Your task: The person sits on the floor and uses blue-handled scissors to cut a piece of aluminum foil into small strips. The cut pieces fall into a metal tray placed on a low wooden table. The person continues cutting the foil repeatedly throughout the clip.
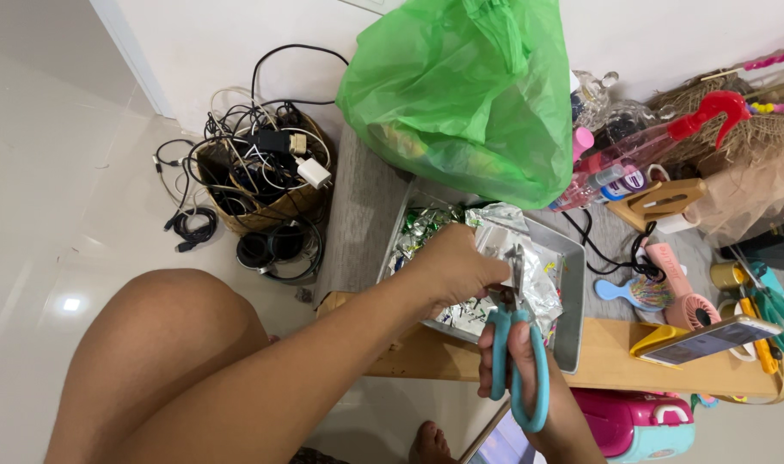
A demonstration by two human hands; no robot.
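Looking down, head view only. Left hand is closed in a pinch on a crinkled foil packet, holding it up over a metal tray. Right hand is wrapped through the loops of teal scissors, fingers tight on the handles; the blades point up into the packet's lower edge, just beside the left fingers. Blade tips are hidden by foil and hand, so I cannot tell how far apart they stand.

The tray sits on a low wooden table and holds small shiny wrapped pieces, green and silver (too small to identify). A green bag rests behind the tray, touching its far rim. Right of the tray: a blue brush, a pink fan, a phone propped on a yellow stand. Left, on the floor, a basket full of tangled cables. A bare knee fills the lower left.

Risks, as judged:
- Blades work very near the left fingers; a slip of the foil could bring a fingertip into the cut.
- Foil is slack and creased, so the cut may wander or tear.
- The packet hangs near the tray's front rim; contents could spill past it onto the table or floor.
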